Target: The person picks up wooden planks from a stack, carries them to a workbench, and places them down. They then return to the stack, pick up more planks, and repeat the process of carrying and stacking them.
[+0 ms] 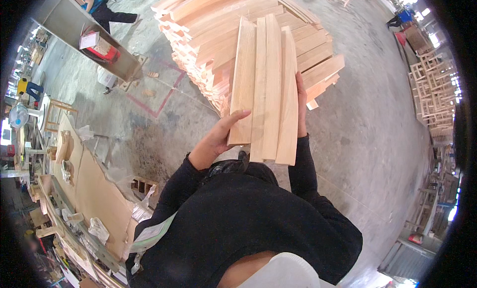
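Observation:
Several long, pale wooden slats [268, 84] lie side by side between my two hands, held out in front of my body. My left hand [221, 134] grips the bundle's left edge near its close end, with the thumb over the top of the leftmost slat. Along the right edge, my right hand [301, 104] presses against the outermost slat; part of that hand is hidden behind the wood. Just beyond the bundle rises a large stack of similar wooden slats [198, 39], whose left ends form an uneven face.
A grey steel column [64, 24] with a red box [105, 52] stands at the far left. A cardboard-covered workbench [94, 183] runs along my left. Wooden frames [435, 89] are piled at the far right. People are in the background; red lines mark the concrete floor [357, 114].

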`<state>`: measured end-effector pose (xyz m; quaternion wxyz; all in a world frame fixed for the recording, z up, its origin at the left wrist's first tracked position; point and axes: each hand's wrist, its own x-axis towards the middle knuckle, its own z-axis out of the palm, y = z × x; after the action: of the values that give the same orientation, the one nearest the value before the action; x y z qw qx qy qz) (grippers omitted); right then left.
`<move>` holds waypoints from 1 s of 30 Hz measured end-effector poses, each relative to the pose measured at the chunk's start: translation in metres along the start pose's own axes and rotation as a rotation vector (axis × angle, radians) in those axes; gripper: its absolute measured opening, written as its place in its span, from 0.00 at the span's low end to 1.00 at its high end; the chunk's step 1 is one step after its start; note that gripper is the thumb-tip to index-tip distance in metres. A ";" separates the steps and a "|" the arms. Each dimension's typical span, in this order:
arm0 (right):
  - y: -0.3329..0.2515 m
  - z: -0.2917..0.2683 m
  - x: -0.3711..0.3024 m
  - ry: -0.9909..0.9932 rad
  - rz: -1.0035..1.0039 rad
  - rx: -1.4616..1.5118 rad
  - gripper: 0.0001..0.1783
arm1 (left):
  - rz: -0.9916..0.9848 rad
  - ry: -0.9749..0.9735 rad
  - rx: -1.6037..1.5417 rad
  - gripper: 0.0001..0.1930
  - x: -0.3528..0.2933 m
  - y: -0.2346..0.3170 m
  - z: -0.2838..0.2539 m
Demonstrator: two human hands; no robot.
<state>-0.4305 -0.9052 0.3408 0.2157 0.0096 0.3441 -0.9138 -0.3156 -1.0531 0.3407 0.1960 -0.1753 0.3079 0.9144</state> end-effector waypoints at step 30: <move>0.003 0.018 -0.027 -0.267 0.118 0.271 0.35 | 0.031 -0.017 -0.114 0.27 0.003 -0.017 -0.044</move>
<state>-0.4028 -0.9082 0.3575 0.3093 -0.0624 0.1854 -0.9306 -0.3013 -1.0678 0.2986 0.1742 -0.1735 0.2565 0.9348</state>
